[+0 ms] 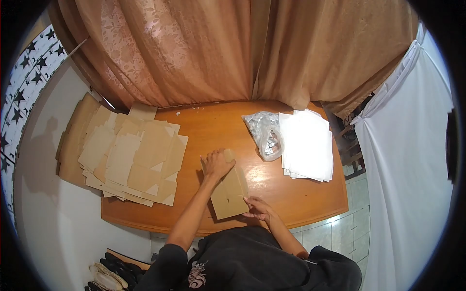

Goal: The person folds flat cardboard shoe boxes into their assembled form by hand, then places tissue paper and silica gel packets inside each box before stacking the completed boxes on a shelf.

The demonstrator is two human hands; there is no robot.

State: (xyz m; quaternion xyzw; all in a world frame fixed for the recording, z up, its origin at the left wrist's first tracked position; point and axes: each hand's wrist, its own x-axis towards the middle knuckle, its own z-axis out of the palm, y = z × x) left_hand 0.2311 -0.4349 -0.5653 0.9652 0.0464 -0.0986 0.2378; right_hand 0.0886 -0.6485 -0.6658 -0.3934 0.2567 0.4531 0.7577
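Observation:
A small brown cardboard box (pixel 229 199), partly folded, lies at an angle on the wooden table in front of me. My left hand (pixel 219 164) grips its far end, fingers bent over the upturned flap there. At the near right corner, my right hand (pixel 257 208) holds the box's side edge between thumb and fingers. The palm side of my left hand is hidden. A small dark mark shows on the box's near panel.
Flat cardboard blanks (pixel 138 160) are piled on the table's left side. To the right lie a clear plastic bag (pixel 266 133) with shiny contents and a stack of white paper sheets (pixel 308 145). Brown curtains (pixel 194 53) hang behind the wooden table (pixel 208 119).

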